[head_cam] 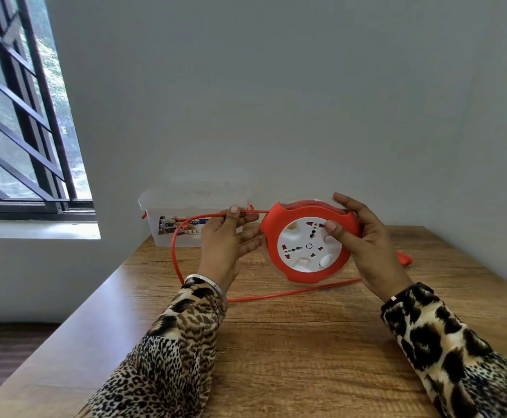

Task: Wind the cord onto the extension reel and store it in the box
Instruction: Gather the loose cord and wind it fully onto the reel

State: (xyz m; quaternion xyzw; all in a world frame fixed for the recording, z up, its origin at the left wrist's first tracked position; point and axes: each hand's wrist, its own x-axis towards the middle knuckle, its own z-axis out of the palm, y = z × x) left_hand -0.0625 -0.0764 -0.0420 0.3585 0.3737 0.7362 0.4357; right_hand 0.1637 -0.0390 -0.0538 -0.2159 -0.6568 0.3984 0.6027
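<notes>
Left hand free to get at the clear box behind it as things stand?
Probably not yet: the left hand is pinching the orange cord. The box sits just behind it, nothing between, lid on.

Wooden table (pixel 276 342) against pale grey walls (pixel 276 101); barred window (pixel 20 116) left, daylight; dark floor (pixel 5 351).

The left hand (pixel 228 236) pinches with thumb and forefinger, other fingers loosely spread (a bangle at the wrist). The right hand (pixel 363 239) is curled in a grip, thumb pressed forward.
</notes>
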